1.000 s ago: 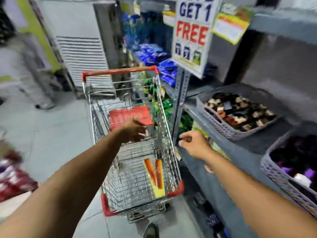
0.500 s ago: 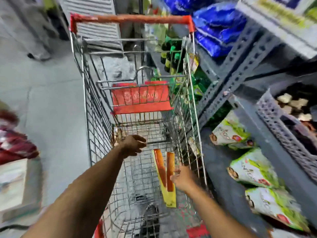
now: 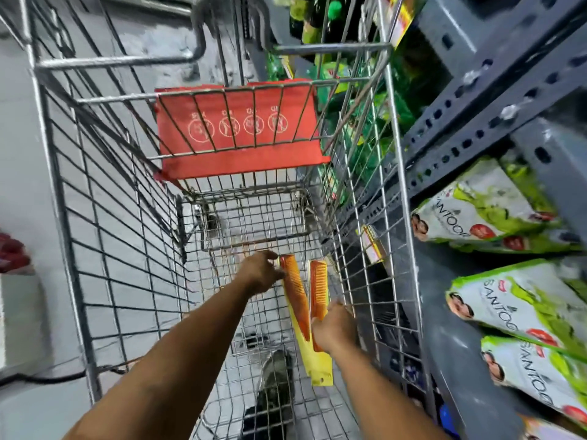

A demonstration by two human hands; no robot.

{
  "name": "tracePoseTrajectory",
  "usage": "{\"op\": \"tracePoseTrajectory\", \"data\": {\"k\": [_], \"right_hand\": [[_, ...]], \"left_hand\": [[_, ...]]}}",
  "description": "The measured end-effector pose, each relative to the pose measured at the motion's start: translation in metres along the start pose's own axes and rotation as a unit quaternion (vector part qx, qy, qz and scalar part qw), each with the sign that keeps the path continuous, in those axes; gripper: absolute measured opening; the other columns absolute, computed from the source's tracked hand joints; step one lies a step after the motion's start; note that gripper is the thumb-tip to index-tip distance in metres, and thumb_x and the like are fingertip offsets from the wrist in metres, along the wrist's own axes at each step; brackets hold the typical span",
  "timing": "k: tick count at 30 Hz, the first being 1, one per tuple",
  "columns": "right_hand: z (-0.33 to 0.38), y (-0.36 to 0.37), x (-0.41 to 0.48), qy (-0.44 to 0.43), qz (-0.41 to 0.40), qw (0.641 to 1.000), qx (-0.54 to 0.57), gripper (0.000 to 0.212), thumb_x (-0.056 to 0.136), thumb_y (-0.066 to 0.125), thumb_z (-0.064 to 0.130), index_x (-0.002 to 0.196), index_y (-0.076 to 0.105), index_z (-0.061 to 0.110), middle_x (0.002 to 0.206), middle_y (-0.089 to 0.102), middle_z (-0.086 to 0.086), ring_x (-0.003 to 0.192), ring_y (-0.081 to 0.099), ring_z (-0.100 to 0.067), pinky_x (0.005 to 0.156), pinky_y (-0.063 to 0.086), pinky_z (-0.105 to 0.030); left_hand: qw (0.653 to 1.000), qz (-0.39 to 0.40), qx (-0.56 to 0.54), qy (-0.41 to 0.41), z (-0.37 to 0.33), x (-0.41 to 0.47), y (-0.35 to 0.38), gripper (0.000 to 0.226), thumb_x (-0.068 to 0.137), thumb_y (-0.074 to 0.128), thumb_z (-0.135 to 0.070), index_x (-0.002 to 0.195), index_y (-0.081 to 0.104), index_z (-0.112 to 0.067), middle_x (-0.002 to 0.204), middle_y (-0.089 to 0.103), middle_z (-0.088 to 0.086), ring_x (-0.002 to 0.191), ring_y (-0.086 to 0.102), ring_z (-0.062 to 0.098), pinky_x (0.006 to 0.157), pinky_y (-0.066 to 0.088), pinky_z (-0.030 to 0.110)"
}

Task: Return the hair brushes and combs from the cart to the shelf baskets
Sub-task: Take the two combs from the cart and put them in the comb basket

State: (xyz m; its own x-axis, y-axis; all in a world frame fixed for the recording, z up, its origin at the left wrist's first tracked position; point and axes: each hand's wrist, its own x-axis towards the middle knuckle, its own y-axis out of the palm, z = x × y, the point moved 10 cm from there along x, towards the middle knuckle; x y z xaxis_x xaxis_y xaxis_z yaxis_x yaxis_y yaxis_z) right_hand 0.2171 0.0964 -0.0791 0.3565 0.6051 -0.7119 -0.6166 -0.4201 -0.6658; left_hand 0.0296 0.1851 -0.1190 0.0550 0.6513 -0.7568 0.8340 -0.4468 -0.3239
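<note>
Two orange combs on yellow card backing lie in a V on the wire floor of the shopping cart (image 3: 79, 217). My left hand (image 3: 259, 273) reaches into the cart, and its fingers close on the top end of the left comb (image 3: 297, 296). My right hand (image 3: 333, 327) covers the lower part of the right comb (image 3: 318, 287), fingers curled around it. Both combs rest low in the cart, near its right wall. No shelf basket is in view.
The red seat flap (image 3: 238, 128) hangs across the cart's far end. Close on the right stands a grey metal shelf (image 3: 460, 147) holding green and white soap packs (image 3: 508, 300), with green bottles (image 3: 333, 14) further along. My shoe (image 3: 273, 392) shows beneath the cart.
I have leaned down over the cart. My left hand has dropped from mid-cart to the left comb's top end. My right hand has slid onto the right comb.
</note>
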Motion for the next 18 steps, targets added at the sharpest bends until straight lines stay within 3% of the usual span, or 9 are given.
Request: {"op": "tracePoseTrajectory", "data": {"k": [3,6,9,12,16,18], "right_hand": [[-0.001,0.004,0.005,0.004,-0.017,1.0,-0.017,0.017,0.088,0.062,0.021,0.103,0.058,0.012,0.106,0.069,-0.007,0.06,0.047,-0.013,0.035,0.022,-0.013],[-0.005,0.007,0.011,0.014,-0.029,0.999,-0.026,0.019,0.087,0.063,0.025,0.099,0.058,0.011,0.101,0.069,-0.006,0.05,0.035,-0.006,0.032,0.02,-0.014],[-0.009,0.01,0.016,0.022,-0.037,0.999,-0.024,0.021,0.086,0.064,0.028,0.096,0.059,0.011,0.1,0.068,-0.008,0.057,0.044,-0.013,0.039,0.021,-0.015],[-0.01,0.015,0.021,0.029,-0.04,0.998,-0.027,0.023,0.085,0.065,0.031,0.096,0.058,0.012,0.102,0.066,-0.009,0.072,0.05,-0.02,0.046,0.027,-0.019],[-0.012,0.02,0.026,0.033,-0.04,0.998,-0.042,0.025,0.084,0.067,0.029,0.099,0.056,0.012,0.106,0.062,-0.009,0.075,0.043,-0.018,0.047,0.023,-0.02],[-0.013,0.023,0.029,0.035,-0.041,0.998,-0.025,0.026,0.085,0.066,0.025,0.103,0.055,0.01,0.108,0.06,-0.011,0.08,0.051,-0.023,0.054,0.031,-0.021]], "left_hand": [[0.999,-0.035,0.028,0.001,0.004,0.012,0.007,0.058,0.081,0.071,-0.029,0.133,0.048,-0.014,0.119,0.065,0.012,0.099,0.062,0.021,0.074,0.047,0.024],[0.996,-0.068,0.049,0.008,0.004,0.018,0.01,0.044,0.081,0.071,-0.034,0.118,0.056,-0.016,0.106,0.068,0.008,0.084,0.062,0.015,0.073,0.052,0.029],[0.99,-0.095,0.106,0.009,0.002,0.018,0.011,0.036,0.073,0.074,-0.044,0.098,0.061,-0.021,0.093,0.068,0.003,0.08,0.065,0.019,0.074,0.058,0.039],[0.986,-0.109,0.129,0.0,0.001,0.017,0.016,0.042,0.068,0.077,-0.044,0.098,0.063,-0.02,0.091,0.068,0.003,0.082,0.066,0.022,0.075,0.059,0.04],[0.985,-0.123,0.121,-0.005,0.002,0.02,0.019,0.043,0.07,0.079,-0.03,0.103,0.056,-0.015,0.096,0.067,0.007,0.087,0.066,0.025,0.077,0.058,0.042],[0.985,-0.13,0.112,-0.007,0.001,0.022,0.018,0.042,0.07,0.079,-0.023,0.102,0.053,-0.014,0.098,0.068,0.008,0.09,0.066,0.028,0.079,0.057,0.042]]}}
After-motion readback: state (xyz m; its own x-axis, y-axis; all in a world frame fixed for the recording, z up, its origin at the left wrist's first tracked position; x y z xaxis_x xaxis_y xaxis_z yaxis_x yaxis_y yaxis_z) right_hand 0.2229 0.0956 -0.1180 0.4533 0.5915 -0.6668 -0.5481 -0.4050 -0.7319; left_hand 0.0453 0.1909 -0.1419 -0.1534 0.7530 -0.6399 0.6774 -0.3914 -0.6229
